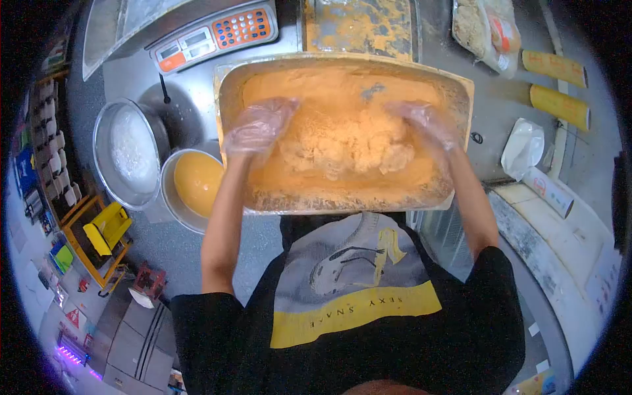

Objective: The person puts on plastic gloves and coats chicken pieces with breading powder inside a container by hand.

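Powder-coated, pale orange lumps point(349, 148) are lying mid-tub between the left hand point(263, 125) and the right hand point(426, 124), both wearing loose, clear plastic gloves. Their fingers are standing loosely apart, gripping nothing I am seeing (the right ones are blurring a little). I am worrying about the large rectangular tub with a pale rim point(342, 58): a hard sweep could be throwing fine orange powder point(289, 82) over its edge. The round steel bowl of orange liquid point(168, 187) is standing right by the tub's left end, so a swinging left arm point(222, 227) could be tipping it. The black T-shirt with a grey-and-yellow print point(342, 355) is apparently reading "SEXY SNAKE". The white-and-orange electronic scale point(214, 41) is showing key labels too small for reading, and the yellow tubes point(553, 68) are carrying reddish print I am not making out.
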`<move>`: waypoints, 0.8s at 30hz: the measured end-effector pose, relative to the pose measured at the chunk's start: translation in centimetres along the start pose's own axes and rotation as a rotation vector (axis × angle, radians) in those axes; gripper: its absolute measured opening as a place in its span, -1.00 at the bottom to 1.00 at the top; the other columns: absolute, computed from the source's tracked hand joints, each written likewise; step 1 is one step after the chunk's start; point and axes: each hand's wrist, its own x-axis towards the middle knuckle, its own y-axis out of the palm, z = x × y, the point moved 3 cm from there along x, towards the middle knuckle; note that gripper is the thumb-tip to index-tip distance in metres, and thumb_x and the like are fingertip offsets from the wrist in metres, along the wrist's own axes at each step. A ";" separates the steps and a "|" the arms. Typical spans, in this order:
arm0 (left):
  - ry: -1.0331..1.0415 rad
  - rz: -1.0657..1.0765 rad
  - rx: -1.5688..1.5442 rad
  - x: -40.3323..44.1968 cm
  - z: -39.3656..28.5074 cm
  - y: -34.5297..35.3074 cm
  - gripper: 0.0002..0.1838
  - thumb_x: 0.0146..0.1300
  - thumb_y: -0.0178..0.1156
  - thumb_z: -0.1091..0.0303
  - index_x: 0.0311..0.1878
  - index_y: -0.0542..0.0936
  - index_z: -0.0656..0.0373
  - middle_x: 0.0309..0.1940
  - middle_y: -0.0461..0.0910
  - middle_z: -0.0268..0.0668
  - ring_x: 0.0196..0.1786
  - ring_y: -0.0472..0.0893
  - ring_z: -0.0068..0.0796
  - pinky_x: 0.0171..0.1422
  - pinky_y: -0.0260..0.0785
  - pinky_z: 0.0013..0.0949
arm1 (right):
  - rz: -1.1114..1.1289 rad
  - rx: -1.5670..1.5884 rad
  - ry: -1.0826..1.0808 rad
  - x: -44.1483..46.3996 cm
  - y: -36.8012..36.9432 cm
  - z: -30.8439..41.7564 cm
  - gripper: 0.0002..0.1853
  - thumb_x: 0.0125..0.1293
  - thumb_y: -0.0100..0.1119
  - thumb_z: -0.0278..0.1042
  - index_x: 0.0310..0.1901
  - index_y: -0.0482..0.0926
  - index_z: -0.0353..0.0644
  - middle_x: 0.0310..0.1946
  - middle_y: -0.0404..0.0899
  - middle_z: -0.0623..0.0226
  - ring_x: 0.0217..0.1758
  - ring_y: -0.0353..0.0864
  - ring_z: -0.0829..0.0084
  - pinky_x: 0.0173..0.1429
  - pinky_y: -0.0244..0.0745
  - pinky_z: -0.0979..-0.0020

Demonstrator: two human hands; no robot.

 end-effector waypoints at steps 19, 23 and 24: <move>0.440 0.253 -0.883 -1.3 -0.6 4.9 -0.26 0.15 0.40 0.06 0.29 0.40 0.32 0.28 0.43 -0.01 0.33 0.44 -0.22 0.37 0.29 -0.24 | -0.074 -0.049 -0.152 0.1 1.3 0.9 -0.48 0.33 0.18 -0.11 0.23 0.47 -0.25 0.19 0.49 0.19 0.30 0.42 0.33 0.38 0.31 0.34; 0.494 -0.371 0.065 -2.1 -1.3 2.2 -0.40 0.27 0.27 0.07 0.24 0.45 0.30 0.17 0.54 -0.07 0.27 0.49 -0.19 0.42 0.23 -0.22 | -0.238 0.370 -0.271 0.0 -1.3 -4.4 -0.46 0.37 0.16 -0.13 0.28 0.42 -0.25 0.31 0.39 0.16 0.39 0.34 0.31 0.50 0.13 0.26; 0.225 -0.344 0.009 -0.9 -1.0 1.5 -0.30 0.22 0.24 -0.06 0.28 0.43 0.26 0.25 0.46 -0.03 0.32 0.44 -0.11 0.42 0.23 -0.19 | -0.236 0.367 -0.271 0.3 -1.4 -4.3 -0.46 0.37 0.16 -0.13 0.28 0.42 -0.25 0.31 0.39 0.16 0.39 0.34 0.31 0.50 0.13 0.26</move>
